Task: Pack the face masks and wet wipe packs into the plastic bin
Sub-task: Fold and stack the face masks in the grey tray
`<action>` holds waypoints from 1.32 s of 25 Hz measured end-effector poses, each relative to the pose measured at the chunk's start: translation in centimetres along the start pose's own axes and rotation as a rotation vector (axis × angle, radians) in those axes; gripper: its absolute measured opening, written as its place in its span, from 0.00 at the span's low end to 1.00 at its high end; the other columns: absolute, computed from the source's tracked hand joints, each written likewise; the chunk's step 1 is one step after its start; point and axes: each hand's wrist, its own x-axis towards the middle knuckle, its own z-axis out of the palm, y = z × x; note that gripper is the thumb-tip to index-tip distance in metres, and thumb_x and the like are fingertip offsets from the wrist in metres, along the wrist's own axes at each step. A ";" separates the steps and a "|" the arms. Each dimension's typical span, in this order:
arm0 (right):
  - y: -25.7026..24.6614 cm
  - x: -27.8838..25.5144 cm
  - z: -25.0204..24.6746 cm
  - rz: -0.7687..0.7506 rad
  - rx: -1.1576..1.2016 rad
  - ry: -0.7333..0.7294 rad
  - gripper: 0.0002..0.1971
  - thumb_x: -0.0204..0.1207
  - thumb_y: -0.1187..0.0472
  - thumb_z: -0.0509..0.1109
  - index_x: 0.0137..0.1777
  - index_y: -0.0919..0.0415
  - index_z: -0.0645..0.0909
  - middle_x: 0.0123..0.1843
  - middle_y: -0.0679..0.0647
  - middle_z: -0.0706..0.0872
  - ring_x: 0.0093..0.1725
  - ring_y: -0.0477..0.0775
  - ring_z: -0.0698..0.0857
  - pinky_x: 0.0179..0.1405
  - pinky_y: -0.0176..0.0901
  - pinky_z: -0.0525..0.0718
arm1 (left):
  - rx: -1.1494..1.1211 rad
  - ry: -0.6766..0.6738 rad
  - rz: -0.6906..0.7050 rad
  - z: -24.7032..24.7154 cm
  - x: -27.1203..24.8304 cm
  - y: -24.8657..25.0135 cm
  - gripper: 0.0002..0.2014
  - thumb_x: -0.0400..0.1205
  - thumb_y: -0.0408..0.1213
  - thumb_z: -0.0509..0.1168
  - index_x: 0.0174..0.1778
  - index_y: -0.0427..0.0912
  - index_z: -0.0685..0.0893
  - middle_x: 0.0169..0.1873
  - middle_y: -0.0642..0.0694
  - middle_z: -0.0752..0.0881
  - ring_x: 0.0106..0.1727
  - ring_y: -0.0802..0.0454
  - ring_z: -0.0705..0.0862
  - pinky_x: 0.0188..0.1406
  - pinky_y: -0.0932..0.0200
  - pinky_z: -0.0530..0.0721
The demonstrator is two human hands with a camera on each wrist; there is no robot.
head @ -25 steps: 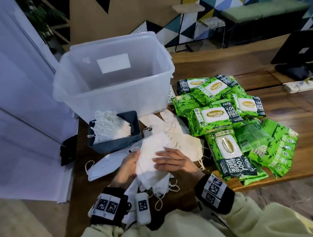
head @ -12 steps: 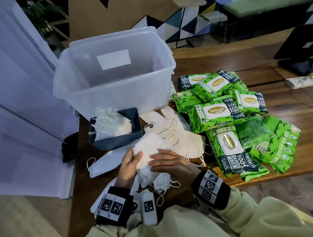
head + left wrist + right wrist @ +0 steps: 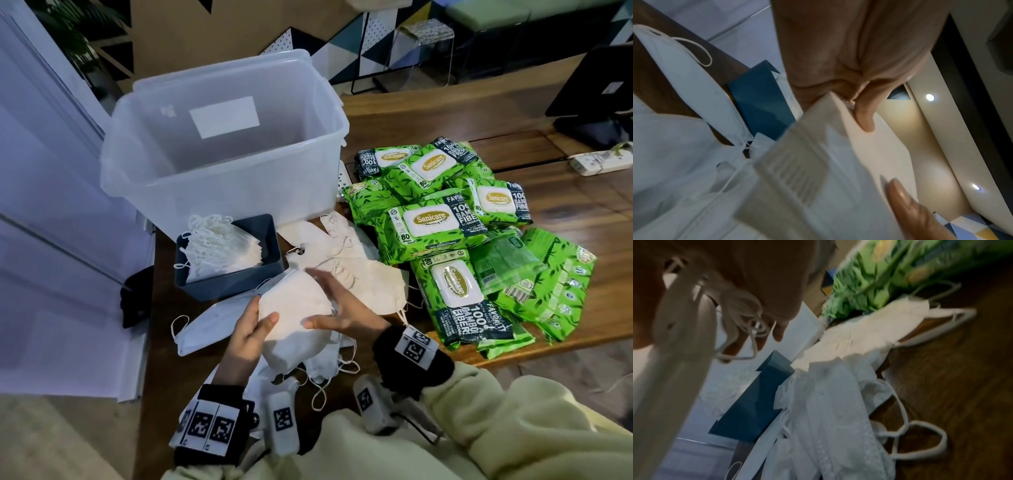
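Between the hands, above the near desk [image 3: 548,113] edge: stack of white face masks [image 3: 294,308]. Left hand [image 3: 248,334] grips its left side, thumb on top. Right hand [image 3: 337,308] lies along its right side, fingers fairly straight. Left wrist view alone shows the stack's layered edge [image 3: 795,177]. Head view alone shows the clear plastic bin [image 3: 219,192] beyond, wet wipe packs [image 3: 428,222] heaped right, more masks in a dark tray [image 3: 260,270].
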 end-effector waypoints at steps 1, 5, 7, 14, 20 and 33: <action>-0.1 0.1 0.4 0.049 0.062 -0.046 0.38 0.70 0.60 0.77 0.77 0.58 0.62 0.73 0.52 0.74 0.73 0.48 0.73 0.67 0.28 0.74 | -0.026 0.017 -0.012 0.0 0.0 0.1 0.11 0.78 0.30 0.63 0.53 0.48 0.78 0.48 0.52 0.84 0.46 0.69 0.84 0.47 0.75 0.80; 1.3 0.6 1.6 0.165 0.003 0.064 0.30 0.70 0.57 0.77 0.71 0.64 0.74 0.68 0.55 0.82 0.67 0.54 0.80 0.70 0.48 0.77 | -0.099 0.113 -0.089 -0.6 -0.5 -0.1 0.12 0.73 0.38 0.64 0.53 0.47 0.81 0.50 0.46 0.86 0.53 0.50 0.83 0.54 0.61 0.82; 1.4 0.6 1.9 0.189 0.065 0.102 0.25 0.69 0.60 0.78 0.65 0.64 0.78 0.61 0.50 0.82 0.61 0.47 0.79 0.62 0.36 0.76 | -0.097 0.191 -0.084 -0.4 -0.6 -0.6 0.10 0.79 0.42 0.65 0.52 0.43 0.82 0.51 0.42 0.86 0.55 0.44 0.83 0.55 0.53 0.83; 2.9 0.1 0.0 0.232 0.221 0.128 0.11 0.70 0.72 0.74 0.32 0.58 0.80 0.28 0.47 0.82 0.31 0.43 0.81 0.39 0.33 0.78 | -0.043 0.325 -0.269 -1.7 -0.9 -1.5 0.06 0.79 0.35 0.67 0.46 0.35 0.83 0.42 0.38 0.87 0.46 0.41 0.83 0.54 0.41 0.81; 4.7 0.2 -0.1 0.327 0.280 0.072 0.06 0.73 0.68 0.72 0.39 0.59 0.79 0.39 0.55 0.84 0.41 0.49 0.81 0.44 0.37 0.76 | -0.074 0.336 -0.302 -1.3 -0.3 -1.9 0.08 0.78 0.35 0.68 0.50 0.36 0.83 0.51 0.34 0.87 0.53 0.39 0.83 0.62 0.39 0.78; 5.8 4.7 -5.9 0.550 -0.108 0.672 0.16 0.72 0.55 0.75 0.52 0.68 0.82 0.52 0.65 0.86 0.53 0.60 0.83 0.53 0.46 0.77 | -0.172 0.446 -0.344 -3.1 -0.1 -1.5 0.05 0.83 0.33 0.62 0.50 0.38 0.83 0.45 0.41 0.86 0.45 0.45 0.84 0.46 0.52 0.82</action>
